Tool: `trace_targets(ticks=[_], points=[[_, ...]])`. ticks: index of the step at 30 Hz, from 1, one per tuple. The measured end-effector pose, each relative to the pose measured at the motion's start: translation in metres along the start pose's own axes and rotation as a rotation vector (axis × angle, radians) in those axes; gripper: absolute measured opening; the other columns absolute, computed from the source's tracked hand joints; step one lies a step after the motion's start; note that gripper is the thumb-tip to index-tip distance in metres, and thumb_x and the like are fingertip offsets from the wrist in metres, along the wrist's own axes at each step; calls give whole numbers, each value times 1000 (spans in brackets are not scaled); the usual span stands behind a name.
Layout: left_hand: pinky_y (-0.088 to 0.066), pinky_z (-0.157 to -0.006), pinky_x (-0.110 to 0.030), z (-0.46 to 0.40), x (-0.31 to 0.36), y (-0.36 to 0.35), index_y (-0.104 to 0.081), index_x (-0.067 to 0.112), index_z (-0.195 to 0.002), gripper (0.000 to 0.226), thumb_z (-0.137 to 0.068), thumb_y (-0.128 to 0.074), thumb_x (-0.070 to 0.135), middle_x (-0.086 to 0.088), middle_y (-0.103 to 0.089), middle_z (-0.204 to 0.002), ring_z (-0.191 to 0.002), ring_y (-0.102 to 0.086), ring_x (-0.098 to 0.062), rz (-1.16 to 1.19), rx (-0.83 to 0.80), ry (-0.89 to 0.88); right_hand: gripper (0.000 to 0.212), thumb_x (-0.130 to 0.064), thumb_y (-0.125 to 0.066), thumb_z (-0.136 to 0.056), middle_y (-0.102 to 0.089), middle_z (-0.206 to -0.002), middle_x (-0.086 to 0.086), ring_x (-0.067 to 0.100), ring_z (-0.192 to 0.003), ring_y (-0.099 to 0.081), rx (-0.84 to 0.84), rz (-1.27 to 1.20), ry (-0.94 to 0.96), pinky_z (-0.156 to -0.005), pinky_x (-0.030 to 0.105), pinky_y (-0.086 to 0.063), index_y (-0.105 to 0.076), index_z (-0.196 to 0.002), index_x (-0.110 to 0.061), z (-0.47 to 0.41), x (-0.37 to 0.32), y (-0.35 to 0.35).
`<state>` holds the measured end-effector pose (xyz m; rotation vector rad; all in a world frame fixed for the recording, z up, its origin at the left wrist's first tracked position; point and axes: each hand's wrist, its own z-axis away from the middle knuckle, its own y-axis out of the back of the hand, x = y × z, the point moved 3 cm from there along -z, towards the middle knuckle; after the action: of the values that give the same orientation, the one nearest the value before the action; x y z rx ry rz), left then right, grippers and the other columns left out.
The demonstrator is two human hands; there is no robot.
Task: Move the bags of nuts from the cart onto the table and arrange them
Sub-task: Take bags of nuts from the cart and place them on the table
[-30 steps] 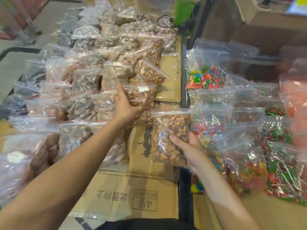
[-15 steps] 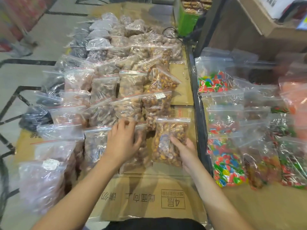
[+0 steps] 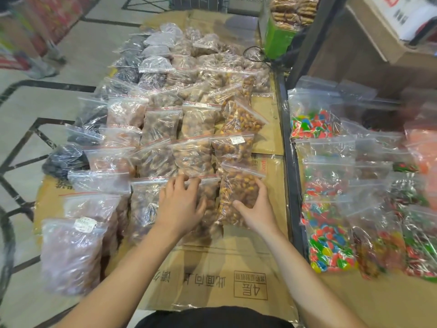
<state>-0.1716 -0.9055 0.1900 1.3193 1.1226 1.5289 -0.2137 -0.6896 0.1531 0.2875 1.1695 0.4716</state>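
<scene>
Several clear zip bags of nuts lie in rows on a table covered with flattened cardboard [image 3: 212,268]. My right hand [image 3: 256,207] grips a bag of yellow-brown nuts [image 3: 237,188] at its lower right side, and the bag lies at the near end of the rightmost row. My left hand [image 3: 181,204] rests flat, fingers spread, on the neighbouring bag of brown nuts [image 3: 146,204]. Just beyond lies a labelled bag of nuts [image 3: 233,147].
Right of a black metal rail [image 3: 289,166], bags of coloured candy [image 3: 328,242] cover another surface. A green box [image 3: 277,36] and cardboard boxes [image 3: 369,39] stand at the back right. Tiled floor [image 3: 35,110] runs along the left. Dark-filled bags [image 3: 63,159] line the table's left edge.
My right hand has lowered the yellow-brown bag onto the cardboard at the row's end. My left hand moved from the labelled bag down onto the nearer brown bag.
</scene>
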Motion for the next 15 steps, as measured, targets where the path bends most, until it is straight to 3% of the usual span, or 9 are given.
trace_targets(ticks=[5, 9, 12, 15], points=[[-42, -100, -52, 6, 0, 0, -54, 21, -135, 49, -93, -57, 46, -14, -49, -139, -123, -48, -38, -16, -25, 62, 92, -26, -81, -88, -38, -161, -7, 19, -146, -41, -28, 80, 70, -117, 42, -40, -22, -157, -39, 1, 3, 3], [-41, -102, -52, 13, -3, 1, -54, 20, -129, 46, -91, -57, 44, -15, -46, -144, -125, -46, -40, -27, -32, 119, 94, -37, -74, -93, -21, -169, -3, 24, -154, -26, -128, 245, 117, -124, 48, -30, -10, -162, -34, 3, 1, 5], [-35, -108, -53, 20, -3, 4, -49, 22, -139, 53, -93, -48, 47, -17, -40, -152, -134, -39, -41, -56, -29, 156, 86, -44, -63, -98, -4, -172, -1, 29, -158, -8, -85, 350, 186, -125, 53, -22, -9, -163, -31, 11, -5, 7], [-28, -113, -56, 23, 1, 11, -40, 26, -149, 57, -97, -42, 51, -17, -32, -158, -142, -30, -42, -76, -6, 200, 71, -47, -51, -103, -3, -173, 2, 31, -159, 0, -39, 436, 296, -126, 53, -17, -18, -163, -28, 20, -19, 8]])
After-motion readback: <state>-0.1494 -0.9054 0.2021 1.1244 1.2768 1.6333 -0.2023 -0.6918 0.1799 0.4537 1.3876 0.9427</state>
